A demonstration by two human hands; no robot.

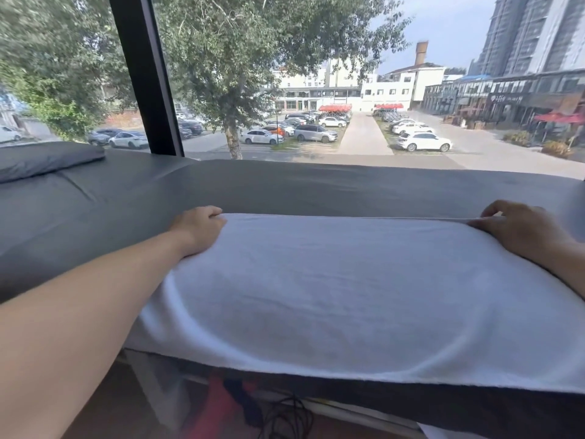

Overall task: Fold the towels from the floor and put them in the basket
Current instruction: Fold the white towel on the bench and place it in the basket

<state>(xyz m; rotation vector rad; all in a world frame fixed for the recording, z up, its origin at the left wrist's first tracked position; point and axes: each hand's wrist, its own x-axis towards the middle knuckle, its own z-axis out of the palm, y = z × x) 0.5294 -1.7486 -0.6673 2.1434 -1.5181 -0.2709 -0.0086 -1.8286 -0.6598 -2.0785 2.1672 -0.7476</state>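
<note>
A white towel (332,289) lies spread flat across the near side of a bed with a grey sheet (285,188). My left hand (199,229) grips the towel's far left corner, fingers curled over the edge. My right hand (519,229) pinches the far right corner, thumb along the top edge. Both arms reach out over the towel's sides. The towel's near edge hangs just over the bed's front edge. No basket is in view.
A grey pillow (44,160) lies at the bed's far left. A large window with a black frame post (145,74) stands right behind the bed. Below the bed's front edge are dark cables (285,419) and something red (218,407) on the floor.
</note>
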